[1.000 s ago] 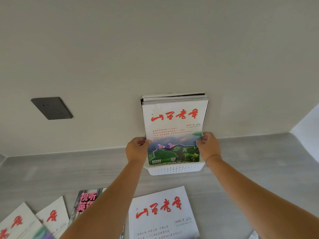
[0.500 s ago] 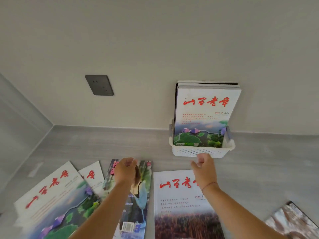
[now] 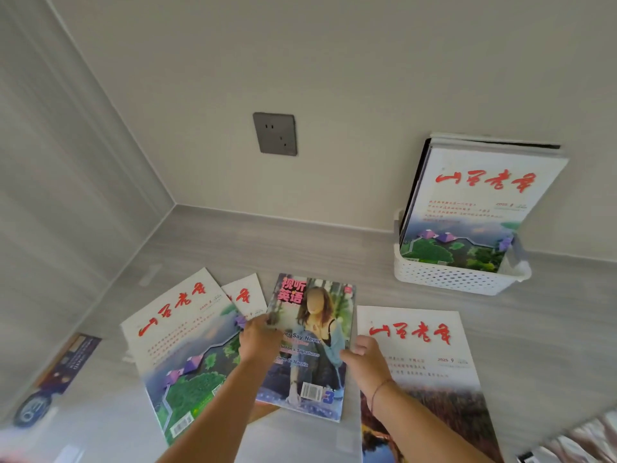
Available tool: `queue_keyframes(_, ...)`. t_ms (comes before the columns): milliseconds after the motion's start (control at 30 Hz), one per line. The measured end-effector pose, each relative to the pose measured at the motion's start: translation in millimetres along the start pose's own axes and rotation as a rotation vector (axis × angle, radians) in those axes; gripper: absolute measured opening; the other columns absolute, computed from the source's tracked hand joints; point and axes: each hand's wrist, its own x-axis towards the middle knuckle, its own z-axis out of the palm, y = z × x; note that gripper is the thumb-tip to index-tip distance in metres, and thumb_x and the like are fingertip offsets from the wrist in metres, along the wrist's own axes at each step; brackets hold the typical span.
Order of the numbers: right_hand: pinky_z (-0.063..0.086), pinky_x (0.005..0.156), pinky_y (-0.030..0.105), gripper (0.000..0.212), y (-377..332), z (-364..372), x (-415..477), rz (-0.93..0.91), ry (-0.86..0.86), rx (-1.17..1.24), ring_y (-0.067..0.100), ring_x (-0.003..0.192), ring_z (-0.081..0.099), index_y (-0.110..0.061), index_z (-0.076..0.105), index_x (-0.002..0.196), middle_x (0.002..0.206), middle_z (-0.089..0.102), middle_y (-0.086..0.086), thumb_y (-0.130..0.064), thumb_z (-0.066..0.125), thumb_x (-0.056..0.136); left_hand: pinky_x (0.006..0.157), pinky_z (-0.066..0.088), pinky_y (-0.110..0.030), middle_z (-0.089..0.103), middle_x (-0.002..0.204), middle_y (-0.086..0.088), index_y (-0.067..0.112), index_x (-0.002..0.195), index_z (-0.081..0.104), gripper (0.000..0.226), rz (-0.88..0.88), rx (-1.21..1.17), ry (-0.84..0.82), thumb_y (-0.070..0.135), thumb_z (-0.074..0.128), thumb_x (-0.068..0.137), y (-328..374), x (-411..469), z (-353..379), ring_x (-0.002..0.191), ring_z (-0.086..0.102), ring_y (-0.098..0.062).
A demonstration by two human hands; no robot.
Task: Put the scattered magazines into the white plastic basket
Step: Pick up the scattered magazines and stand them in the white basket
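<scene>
The white plastic basket [image 3: 447, 279] stands against the wall at the right, with several magazines upright in it; the front one [image 3: 480, 195] has red characters on a white cover. On the grey counter lies a colourful magazine with a woman on its cover [image 3: 314, 332]. My left hand [image 3: 258, 339] grips its left edge and my right hand [image 3: 364, 359] grips its right edge. A white magazine with red title [image 3: 424, 349] lies to its right, another [image 3: 180, 332] to its left, and a third [image 3: 245, 295] peeks out behind.
A dark wall socket [image 3: 275, 133] sits on the back wall. The side wall closes in the counter at the left. A dark magazine [image 3: 56, 379] lies at the far left edge, and another cover [image 3: 574, 442] shows at the bottom right corner.
Both hands left the basket, dropped to the counter and moved left. They now hold the colourful magazine by its two side edges. The view swung left and down.
</scene>
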Motion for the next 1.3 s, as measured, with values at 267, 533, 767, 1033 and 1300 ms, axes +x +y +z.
queue_keyframes(267, 0.046, 0.095, 0.039, 0.041, -2, 5, 4, 0.087, -0.002, 0.028, 0.034, 0.118, 0.052, 0.006, 0.047, 0.124, 0.128, 0.054, 0.023, -0.003, 0.053, 0.085, 0.061, 0.044, -0.023, 0.057, 0.079, -0.007, 0.004, 0.090, 0.063, 0.008, -0.165, -0.202, -0.121, 0.009, 0.059, 0.087, -1, 27, -23, 0.064, 0.049, -0.013)
queue_keyframes(533, 0.037, 0.060, 0.021, 0.007, -7, -10, 6, 0.104, -0.108, 0.184, 0.011, 0.058, 0.040, -0.013, 0.048, 0.089, 0.068, 0.041, 0.003, -0.007, 0.052, 0.087, 0.055, 0.051, -0.024, 0.063, 0.083, -0.009, 0.002, 0.102, 0.061, 0.014, 0.053, -0.659, -0.345, 0.002, 0.055, 0.089, 6, 14, -31, 0.065, 0.061, -0.017)
queue_keyframes(767, 0.050, 0.079, 0.032, 0.026, -21, -43, 2, -0.043, -0.072, 0.364, 0.024, 0.093, 0.061, -0.007, 0.057, 0.111, 0.099, 0.066, 0.010, -0.008, 0.060, 0.086, 0.085, 0.044, -0.041, 0.068, 0.093, -0.011, 0.013, 0.093, 0.067, 0.012, 0.211, -0.748, -0.519, 0.007, 0.058, 0.088, 52, -1, -39, 0.083, 0.059, -0.024)
queue_keyframes(1033, 0.049, 0.073, 0.033, 0.015, -62, -156, 17, -0.300, 0.222, 0.235, 0.020, 0.078, 0.063, 0.002, 0.065, 0.098, 0.096, 0.068, 0.025, -0.003, 0.060, 0.085, 0.081, 0.052, -0.033, 0.071, 0.077, -0.002, 0.007, 0.089, 0.068, 0.009, 0.314, -0.683, -0.399, 0.004, 0.061, 0.086, 153, -17, -8, 0.078, 0.059, -0.019)
queue_keyframes(1300, 0.048, 0.062, 0.031, 0.019, -126, -279, 40, -0.473, 0.530, 0.172, 0.017, 0.063, 0.052, -0.011, 0.057, 0.067, 0.066, 0.060, 0.010, 0.002, 0.059, 0.082, 0.077, 0.054, -0.029, 0.070, 0.087, -0.007, -0.002, 0.106, 0.067, 0.025, 0.451, -0.745, -0.291, 0.003, 0.066, 0.082, 290, -26, 48, 0.078, 0.062, -0.016)
